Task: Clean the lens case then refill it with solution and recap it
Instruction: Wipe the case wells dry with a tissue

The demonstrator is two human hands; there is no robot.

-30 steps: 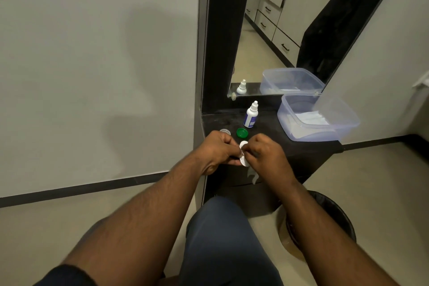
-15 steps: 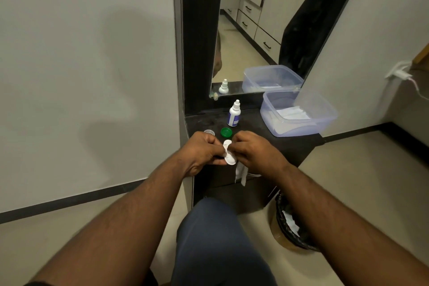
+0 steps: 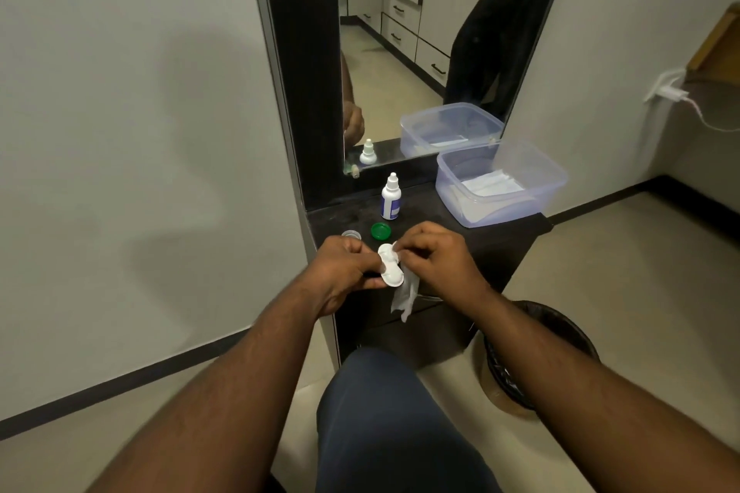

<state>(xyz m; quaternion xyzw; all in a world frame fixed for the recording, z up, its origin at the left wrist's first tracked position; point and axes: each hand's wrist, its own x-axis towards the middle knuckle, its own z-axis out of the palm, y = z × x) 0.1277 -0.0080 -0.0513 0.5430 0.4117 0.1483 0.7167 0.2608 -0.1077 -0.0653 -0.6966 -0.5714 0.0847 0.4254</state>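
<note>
My left hand (image 3: 344, 272) grips a white two-well lens case (image 3: 390, 270), uncapped, above the front edge of a small black counter (image 3: 500, 240). My right hand (image 3: 434, 258) pinches a white tissue (image 3: 406, 294) against the case's upper well; the tissue's loose end hangs down below. A green cap (image 3: 380, 231) and a pale grey cap (image 3: 351, 235) lie on the counter just behind my hands. Further back stands a small white solution bottle (image 3: 391, 197) with a blue label, its nozzle capped.
A clear plastic tub (image 3: 500, 182) holding white tissues sits at the counter's right. A mirror (image 3: 420, 52) rises behind the counter. A black-lined waste bin (image 3: 540, 356) stands on the floor at the lower right. My knee is below the counter.
The view has shifted, so the counter sits more to the centre. More of the tissue now hangs below my right hand, and the case is more exposed between my fingers.
</note>
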